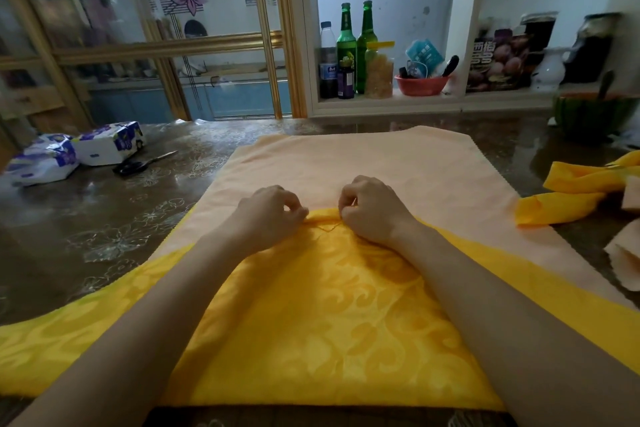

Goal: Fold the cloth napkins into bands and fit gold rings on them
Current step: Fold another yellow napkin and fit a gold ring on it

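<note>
A bright yellow patterned napkin [322,315] lies spread on the table, folded up from the near edge, on top of a pale peach cloth [363,159]. My left hand [268,217] and my right hand [372,210] rest side by side at the yellow napkin's far folded edge, each pinching the cloth there with bent fingers. A small fold point shows between the two hands. No gold ring is visible.
A folded yellow napkin [568,196] and peach cloth pieces [623,253] lie at the right. Black scissors [142,165] and two tissue packs [107,142] sit at the left. A halved watermelon [588,114] stands far right. Bottles [346,52] fill the shelf behind.
</note>
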Available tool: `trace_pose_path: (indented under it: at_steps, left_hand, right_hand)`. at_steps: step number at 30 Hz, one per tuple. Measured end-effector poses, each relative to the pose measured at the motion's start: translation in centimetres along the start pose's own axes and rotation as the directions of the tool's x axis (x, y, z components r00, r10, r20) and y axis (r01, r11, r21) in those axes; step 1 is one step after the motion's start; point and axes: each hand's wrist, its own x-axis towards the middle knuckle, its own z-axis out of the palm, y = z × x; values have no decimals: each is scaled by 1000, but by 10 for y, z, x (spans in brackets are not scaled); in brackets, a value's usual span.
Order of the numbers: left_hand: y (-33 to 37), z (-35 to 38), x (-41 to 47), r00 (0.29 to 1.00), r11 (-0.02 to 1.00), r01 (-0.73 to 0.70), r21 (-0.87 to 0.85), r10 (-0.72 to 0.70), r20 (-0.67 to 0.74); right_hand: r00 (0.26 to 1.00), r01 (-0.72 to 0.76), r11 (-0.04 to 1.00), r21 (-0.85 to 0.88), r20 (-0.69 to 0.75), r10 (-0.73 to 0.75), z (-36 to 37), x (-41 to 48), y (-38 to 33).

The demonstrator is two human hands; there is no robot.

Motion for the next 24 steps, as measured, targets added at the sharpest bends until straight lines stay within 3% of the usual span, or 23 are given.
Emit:
trace_pose_path:
  at_steps: [4, 8, 11, 16, 19, 24]
  left_hand:
    - [2, 0, 6, 999, 997, -23, 80, 25, -31]
    - [-5, 0, 8, 997, 996, -61, -63, 63, 43]
    - [-7, -3, 8, 996, 988, -75, -133, 81, 46]
    - [-10, -5, 11, 989, 992, -65, -111, 79, 125]
    - [-13, -2, 13, 992, 993, -62, -104, 72, 103]
    - [-9, 6, 15, 996, 993, -86, -75, 85, -16]
  right_hand:
    - [993, -71, 995, 70, -89, 77, 2, 4, 3]
    - [993, -95, 995, -13, -73, 94, 9, 6, 6]
    - [995, -95, 995, 38, -32, 97, 6, 12, 11]
    - [976, -161, 974, 161, 176, 132, 0, 13, 10]
    - [956, -177, 970, 168, 263, 129, -8, 10, 6]
    - [972, -129, 980, 149, 216, 95, -12, 10, 7]
